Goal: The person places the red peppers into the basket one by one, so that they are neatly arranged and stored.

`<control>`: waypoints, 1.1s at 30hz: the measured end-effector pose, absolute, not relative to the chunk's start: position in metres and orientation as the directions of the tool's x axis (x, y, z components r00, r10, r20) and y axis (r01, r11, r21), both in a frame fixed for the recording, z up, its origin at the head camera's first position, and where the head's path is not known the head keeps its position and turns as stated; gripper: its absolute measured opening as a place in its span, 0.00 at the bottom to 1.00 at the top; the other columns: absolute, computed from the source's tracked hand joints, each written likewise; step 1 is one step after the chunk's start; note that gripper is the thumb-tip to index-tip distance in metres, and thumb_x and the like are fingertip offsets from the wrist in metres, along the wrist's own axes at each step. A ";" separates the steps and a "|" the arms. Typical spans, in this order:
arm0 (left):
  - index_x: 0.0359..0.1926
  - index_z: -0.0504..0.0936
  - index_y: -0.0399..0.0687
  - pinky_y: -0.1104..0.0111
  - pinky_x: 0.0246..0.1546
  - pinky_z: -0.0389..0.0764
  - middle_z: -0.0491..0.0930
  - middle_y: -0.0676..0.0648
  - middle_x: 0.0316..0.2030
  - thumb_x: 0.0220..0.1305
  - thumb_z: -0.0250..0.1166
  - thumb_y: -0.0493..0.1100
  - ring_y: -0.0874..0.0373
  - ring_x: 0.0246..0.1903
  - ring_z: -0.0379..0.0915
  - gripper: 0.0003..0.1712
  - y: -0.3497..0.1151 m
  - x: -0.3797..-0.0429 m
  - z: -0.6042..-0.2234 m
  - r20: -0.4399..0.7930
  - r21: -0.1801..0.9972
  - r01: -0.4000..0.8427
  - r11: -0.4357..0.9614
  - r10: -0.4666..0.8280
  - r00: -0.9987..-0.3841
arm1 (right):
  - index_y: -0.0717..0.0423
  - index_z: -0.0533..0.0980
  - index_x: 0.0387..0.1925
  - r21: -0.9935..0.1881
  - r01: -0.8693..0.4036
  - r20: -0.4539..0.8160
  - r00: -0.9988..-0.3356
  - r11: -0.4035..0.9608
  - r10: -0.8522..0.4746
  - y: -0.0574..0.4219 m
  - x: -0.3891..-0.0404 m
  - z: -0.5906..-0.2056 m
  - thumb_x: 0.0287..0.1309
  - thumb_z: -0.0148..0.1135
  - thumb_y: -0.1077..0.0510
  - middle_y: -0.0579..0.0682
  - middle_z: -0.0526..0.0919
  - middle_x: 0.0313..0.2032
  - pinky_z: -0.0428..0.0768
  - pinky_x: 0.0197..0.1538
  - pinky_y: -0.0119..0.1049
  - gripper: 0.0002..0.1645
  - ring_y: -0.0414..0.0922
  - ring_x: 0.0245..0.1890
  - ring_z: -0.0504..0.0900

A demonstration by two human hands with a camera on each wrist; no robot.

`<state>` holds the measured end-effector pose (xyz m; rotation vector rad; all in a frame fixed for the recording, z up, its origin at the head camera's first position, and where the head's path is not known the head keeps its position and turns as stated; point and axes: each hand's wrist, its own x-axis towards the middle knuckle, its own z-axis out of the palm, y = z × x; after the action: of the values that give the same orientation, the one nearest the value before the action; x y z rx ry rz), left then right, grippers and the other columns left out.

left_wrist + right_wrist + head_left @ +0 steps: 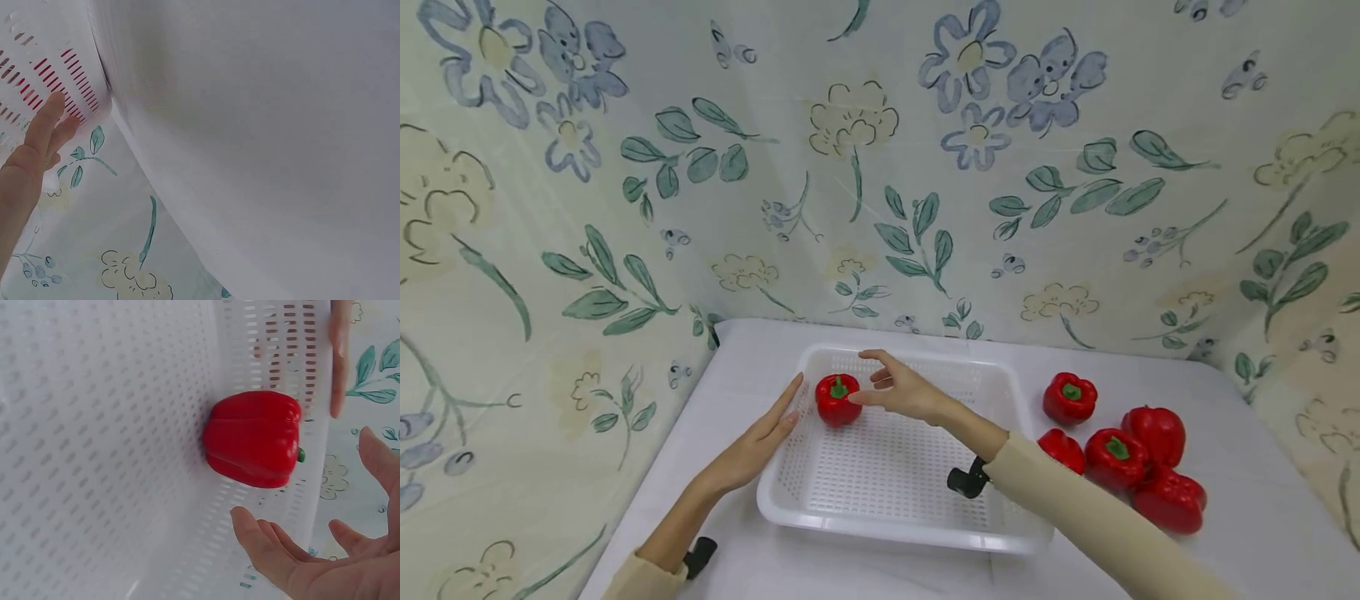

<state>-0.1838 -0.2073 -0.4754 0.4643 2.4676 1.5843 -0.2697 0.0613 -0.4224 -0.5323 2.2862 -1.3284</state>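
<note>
A red bell pepper (837, 402) with a green stem stands in the far left corner of a white perforated plastic basket (895, 523). My right hand (904, 390) hovers over the basket just right of that pepper, thumb and fingers spread apart. In the right wrist view a gap shows between the fingertips (245, 520) and the pepper (253, 439). Along the basket's left side lies my left hand (758, 446), its straight fingers at the rim. The left wrist view shows those fingers (53, 112) against the slotted outer wall, with red showing through the slots.
Right of the basket, several more red bell peppers (1117, 458) sit in a loose group on the white tabletop (1247, 500). One of them (1070, 398) stands apart, farther back. Floral cloth (880, 208) hangs behind and at both sides.
</note>
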 end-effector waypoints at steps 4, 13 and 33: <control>0.84 0.39 0.61 0.38 0.76 0.51 0.36 0.45 0.85 0.85 0.41 0.50 0.36 0.83 0.33 0.36 -0.206 -0.185 -0.475 0.022 0.905 0.167 0.392 0.348 -0.937 | 0.44 0.56 0.79 -0.886 -0.118 -0.171 -0.817 0.449 -0.551 0.078 -0.271 -0.400 0.65 0.70 0.48 0.64 0.70 0.69 0.84 0.61 0.57 0.48 0.61 0.69 0.72; 0.84 0.38 0.63 0.41 0.76 0.53 0.36 0.48 0.85 0.84 0.42 0.51 0.38 0.83 0.34 0.36 -0.207 -0.184 -0.475 0.012 0.912 0.148 0.382 0.337 -0.941 | 0.39 0.52 0.81 -0.884 -0.214 -0.084 -0.802 0.417 -0.591 0.113 -0.267 -0.365 0.69 0.66 0.48 0.61 0.68 0.72 0.80 0.67 0.60 0.48 0.60 0.73 0.70; 0.84 0.38 0.65 0.37 0.78 0.45 0.37 0.50 0.85 0.85 0.41 0.52 0.40 0.84 0.31 0.36 -0.207 -0.184 -0.474 0.001 0.915 0.138 0.379 0.339 -0.941 | 0.31 0.38 0.83 -0.835 -0.179 0.041 -0.963 0.520 -0.266 0.272 -0.256 -0.329 0.74 0.59 0.45 0.64 0.59 0.78 0.64 0.71 0.75 0.51 0.67 0.76 0.63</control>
<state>-0.1838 -0.2071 -0.4740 0.4290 2.4479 1.5968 -0.2556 0.2724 -0.3291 -0.3903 2.6576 -1.4437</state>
